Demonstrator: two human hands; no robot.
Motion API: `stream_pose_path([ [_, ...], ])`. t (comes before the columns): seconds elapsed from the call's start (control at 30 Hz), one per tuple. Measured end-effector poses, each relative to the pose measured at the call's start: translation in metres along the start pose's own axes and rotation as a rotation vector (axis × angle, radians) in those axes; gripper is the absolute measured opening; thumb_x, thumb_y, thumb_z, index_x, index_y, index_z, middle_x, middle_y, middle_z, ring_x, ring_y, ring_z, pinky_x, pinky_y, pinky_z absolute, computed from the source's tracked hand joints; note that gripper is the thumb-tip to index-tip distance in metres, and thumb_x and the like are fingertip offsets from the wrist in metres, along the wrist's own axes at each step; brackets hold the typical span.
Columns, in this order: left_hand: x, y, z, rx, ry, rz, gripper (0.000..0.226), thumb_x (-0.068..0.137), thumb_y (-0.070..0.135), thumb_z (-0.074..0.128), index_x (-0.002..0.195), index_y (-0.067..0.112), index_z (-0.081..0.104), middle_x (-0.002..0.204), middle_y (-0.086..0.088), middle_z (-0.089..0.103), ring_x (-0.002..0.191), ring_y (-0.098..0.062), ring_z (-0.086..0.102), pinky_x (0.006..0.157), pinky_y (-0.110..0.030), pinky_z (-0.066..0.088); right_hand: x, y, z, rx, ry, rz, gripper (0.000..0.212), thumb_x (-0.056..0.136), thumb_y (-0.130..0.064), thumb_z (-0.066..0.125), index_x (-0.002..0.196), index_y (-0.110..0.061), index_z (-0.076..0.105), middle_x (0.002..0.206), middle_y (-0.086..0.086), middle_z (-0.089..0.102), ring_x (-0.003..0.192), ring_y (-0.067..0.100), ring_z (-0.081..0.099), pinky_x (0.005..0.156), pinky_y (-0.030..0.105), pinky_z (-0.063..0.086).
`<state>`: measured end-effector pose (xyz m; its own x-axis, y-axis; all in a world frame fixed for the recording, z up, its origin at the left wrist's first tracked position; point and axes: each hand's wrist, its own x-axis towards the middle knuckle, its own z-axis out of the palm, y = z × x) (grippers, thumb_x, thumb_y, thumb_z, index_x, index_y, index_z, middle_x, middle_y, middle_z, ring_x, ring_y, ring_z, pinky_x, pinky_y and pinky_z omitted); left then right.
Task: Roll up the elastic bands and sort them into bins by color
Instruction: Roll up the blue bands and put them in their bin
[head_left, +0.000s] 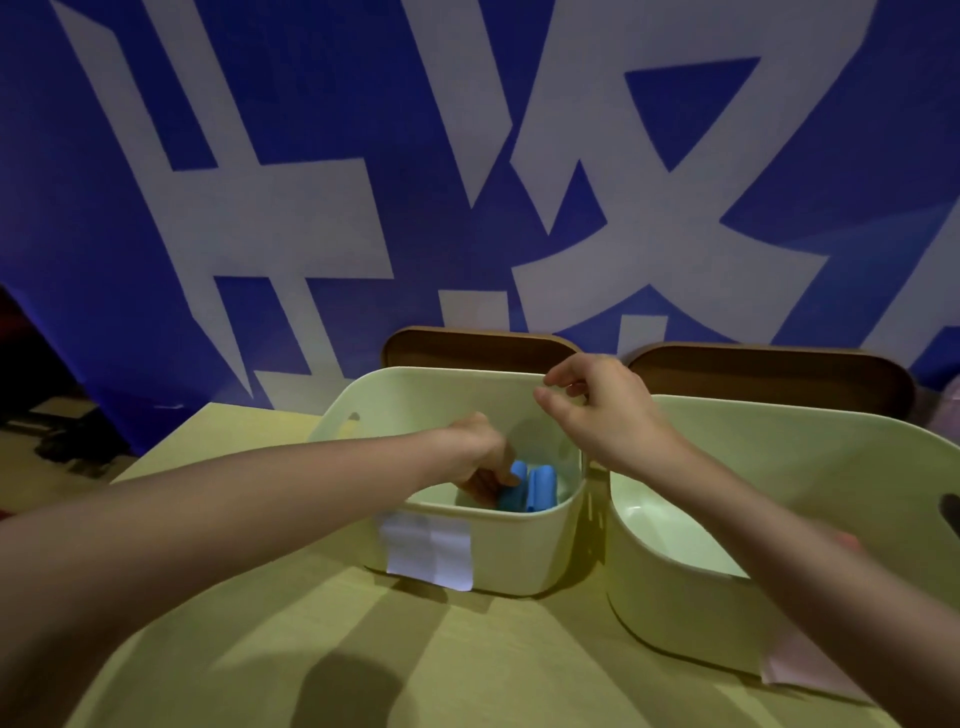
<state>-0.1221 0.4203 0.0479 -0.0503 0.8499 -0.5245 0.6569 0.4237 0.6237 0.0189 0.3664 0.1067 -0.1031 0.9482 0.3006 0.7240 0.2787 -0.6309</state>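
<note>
Two pale green bins stand on the table. The left bin (519, 551) carries a white paper label on its front wall. Inside it lie blue rolled bands (537, 488). My left hand (480, 457) reaches down into this bin, fingers closed on one blue rolled band (515, 480) at the bottom. My right hand (597, 410) hovers above the bin's far right corner, fingers loosely curled and apart, holding nothing that I can see. The right bin (670, 597) is larger, and my right forearm hides part of it.
The bins sit on a light wooden table (415, 665). A pink paper label (800, 670) lies at the right bin's front. Two brown wooden lids or trays (478, 348) lean behind the bins. A blue and white banner fills the background.
</note>
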Motion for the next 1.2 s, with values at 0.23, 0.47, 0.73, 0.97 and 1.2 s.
stream_pose_path([
  [0.23,0.002,0.003,0.002,0.134,-0.026,-0.004,0.020,0.081,0.001,0.072,0.070,-0.002,0.056,0.063,-0.015,0.060,0.055,-0.023,0.059,0.069,-0.037,0.056,-0.003,-0.001,-0.003,0.034,-0.002,0.019,0.033,0.094,-0.032,0.059,0.120,-0.011,0.062,0.113,0.002,0.062,0.103,0.012,0.056,0.080,0.025,0.047],
  [0.47,-0.019,0.015,-0.023,0.291,-0.061,-0.094,0.059,0.089,0.044,0.062,0.122,-0.004,0.052,0.102,-0.011,0.063,0.084,-0.021,0.062,0.080,-0.033,0.048,-0.012,-0.015,-0.020,0.067,-0.009,0.035,0.031,0.093,-0.029,0.061,0.116,-0.009,0.065,0.114,0.005,0.065,0.107,0.017,0.059,0.091,0.036,0.052],
  [0.73,-0.092,0.023,-0.039,0.078,0.295,0.390,0.020,0.089,0.019,0.062,0.100,0.003,0.061,0.093,-0.011,0.071,0.080,-0.021,0.067,0.073,-0.037,0.054,-0.064,-0.057,-0.071,0.096,0.065,-0.019,0.028,0.095,-0.023,0.059,0.114,-0.003,0.065,0.107,0.011,0.068,0.098,0.020,0.063,0.089,0.036,0.051],
  [0.97,-0.174,0.002,-0.019,0.066,0.671,0.758,0.017,0.087,0.022,0.064,0.099,0.011,0.069,0.089,0.002,0.068,0.082,-0.010,0.062,0.075,-0.022,0.050,-0.145,-0.050,-0.104,-0.014,0.129,-0.132,0.029,0.094,-0.027,0.060,0.114,-0.007,0.063,0.112,0.003,0.063,0.096,0.013,0.060,0.082,0.028,0.052],
  [1.2,-0.237,-0.046,0.036,0.143,0.395,0.747,0.011,0.087,0.015,0.065,0.097,0.011,0.069,0.092,-0.003,0.069,0.087,-0.014,0.063,0.083,-0.029,0.052,-0.232,0.015,-0.113,-0.032,0.031,-0.082,0.028,0.093,-0.028,0.060,0.109,-0.005,0.063,0.110,0.012,0.062,0.092,0.020,0.063,0.078,0.028,0.049],
])
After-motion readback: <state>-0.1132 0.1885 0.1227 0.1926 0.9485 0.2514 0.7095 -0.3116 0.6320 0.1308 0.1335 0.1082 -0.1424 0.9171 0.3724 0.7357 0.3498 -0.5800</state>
